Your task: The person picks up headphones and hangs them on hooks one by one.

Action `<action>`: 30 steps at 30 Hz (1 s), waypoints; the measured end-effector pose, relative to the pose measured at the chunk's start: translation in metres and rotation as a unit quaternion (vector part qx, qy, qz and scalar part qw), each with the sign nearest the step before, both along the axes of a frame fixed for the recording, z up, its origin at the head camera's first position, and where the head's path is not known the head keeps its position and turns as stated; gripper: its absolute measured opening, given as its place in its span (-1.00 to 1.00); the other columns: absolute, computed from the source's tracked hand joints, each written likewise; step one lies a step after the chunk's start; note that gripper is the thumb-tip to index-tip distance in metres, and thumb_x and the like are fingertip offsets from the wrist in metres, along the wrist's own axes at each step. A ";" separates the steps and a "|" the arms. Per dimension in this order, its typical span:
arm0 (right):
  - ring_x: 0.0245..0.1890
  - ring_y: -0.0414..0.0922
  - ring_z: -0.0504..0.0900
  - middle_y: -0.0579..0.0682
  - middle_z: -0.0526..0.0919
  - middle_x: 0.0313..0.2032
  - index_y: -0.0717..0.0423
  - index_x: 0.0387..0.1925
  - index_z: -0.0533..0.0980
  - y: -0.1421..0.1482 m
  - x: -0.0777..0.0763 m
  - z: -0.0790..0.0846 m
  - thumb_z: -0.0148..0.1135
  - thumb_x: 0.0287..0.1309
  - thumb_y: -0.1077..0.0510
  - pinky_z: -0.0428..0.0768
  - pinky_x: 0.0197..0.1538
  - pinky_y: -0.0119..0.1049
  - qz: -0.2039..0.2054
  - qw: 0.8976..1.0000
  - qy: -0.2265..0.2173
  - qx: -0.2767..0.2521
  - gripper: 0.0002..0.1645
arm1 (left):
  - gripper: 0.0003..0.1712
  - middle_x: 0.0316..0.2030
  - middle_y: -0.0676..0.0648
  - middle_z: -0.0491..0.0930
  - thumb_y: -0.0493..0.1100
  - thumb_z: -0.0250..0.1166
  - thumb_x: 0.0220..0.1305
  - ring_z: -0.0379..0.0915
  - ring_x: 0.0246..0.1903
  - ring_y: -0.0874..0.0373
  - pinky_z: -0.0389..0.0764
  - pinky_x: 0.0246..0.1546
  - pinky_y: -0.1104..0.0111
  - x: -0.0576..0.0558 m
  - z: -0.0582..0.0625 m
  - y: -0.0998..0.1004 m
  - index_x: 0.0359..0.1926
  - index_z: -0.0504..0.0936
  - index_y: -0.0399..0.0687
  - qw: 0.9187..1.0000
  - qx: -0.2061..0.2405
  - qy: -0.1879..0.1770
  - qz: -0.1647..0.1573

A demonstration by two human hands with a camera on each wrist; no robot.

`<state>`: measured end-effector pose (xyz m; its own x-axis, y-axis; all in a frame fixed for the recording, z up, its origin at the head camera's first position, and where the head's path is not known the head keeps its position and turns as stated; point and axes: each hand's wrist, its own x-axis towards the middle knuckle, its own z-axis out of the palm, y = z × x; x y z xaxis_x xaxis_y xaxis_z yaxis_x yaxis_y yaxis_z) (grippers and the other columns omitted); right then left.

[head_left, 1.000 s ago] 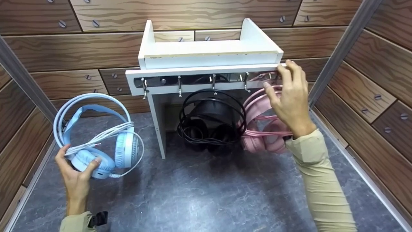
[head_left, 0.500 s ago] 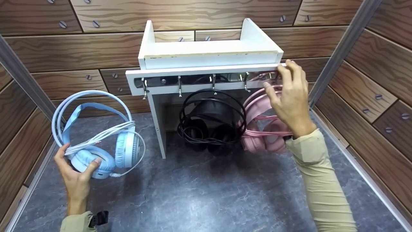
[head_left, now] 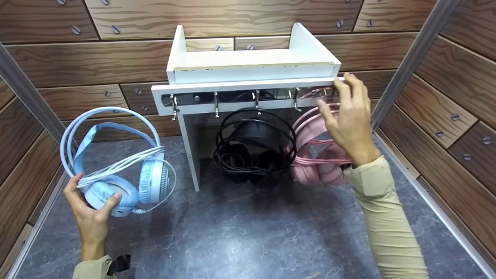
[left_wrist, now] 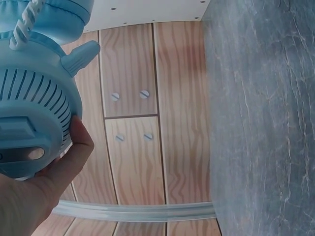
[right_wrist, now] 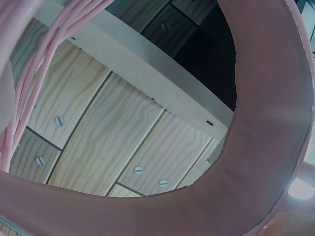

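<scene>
My left hand grips light blue headphones by one ear cup, left of the white shelf, with their headband upward. A bundled pale cable crosses them. In the left wrist view, my left hand curls round the vented ear cup. My right hand grips the right end of the hook rack, fingers over its top edge, thumb at its front. Pink headphones hang there, partly behind the hand. Their padded headband fills much of the right wrist view.
Black headphones with a coiled cable hang from the rack's middle. Metal hooks line its mirrored front. The white shelf stands against the wood-patterned back wall on a grey marbled floor. Side walls border it.
The blue headphones have shifted slightly up and to the left with my left hand and tilted a little. My right hand, the rack and the other headphones stay where they were.
</scene>
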<state>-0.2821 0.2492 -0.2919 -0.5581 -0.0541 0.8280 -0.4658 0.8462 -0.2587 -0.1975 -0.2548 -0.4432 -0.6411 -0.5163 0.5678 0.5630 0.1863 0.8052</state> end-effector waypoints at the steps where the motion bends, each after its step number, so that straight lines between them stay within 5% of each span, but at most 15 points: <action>1: 0.33 0.32 0.29 0.45 0.37 0.26 0.45 0.21 0.43 0.000 0.000 0.000 0.28 0.29 0.07 0.19 0.43 0.18 0.000 1.000 0.001 0.001 -0.37 | -0.02 0.05 -0.05 0.37 -0.65 0.25 -0.23 0.32 -0.02 0.16 0.29 0.08 0.49 0.000 0.000 0.000 0.35 0.27 -0.25 1.000 0.001 0.003 0.000; 30: 0.33 0.31 0.29 0.44 0.37 0.26 0.46 0.20 0.43 0.000 0.000 0.000 0.29 0.28 0.08 0.19 0.43 0.16 -0.001 1.000 0.004 -0.002 -0.38 | 0.00 0.15 -0.10 0.33 -0.65 0.28 -0.27 0.29 0.05 0.10 0.25 0.17 0.44 0.008 0.000 0.006 0.35 0.26 -0.33 0.999 -0.030 0.043 -0.007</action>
<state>-0.2820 0.2488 -0.2922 -0.5521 -0.0495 0.8323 -0.4662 0.8459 -0.2589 -0.1898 -0.2486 -0.4432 -0.5955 -0.4705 0.6512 0.6327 0.2248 0.7411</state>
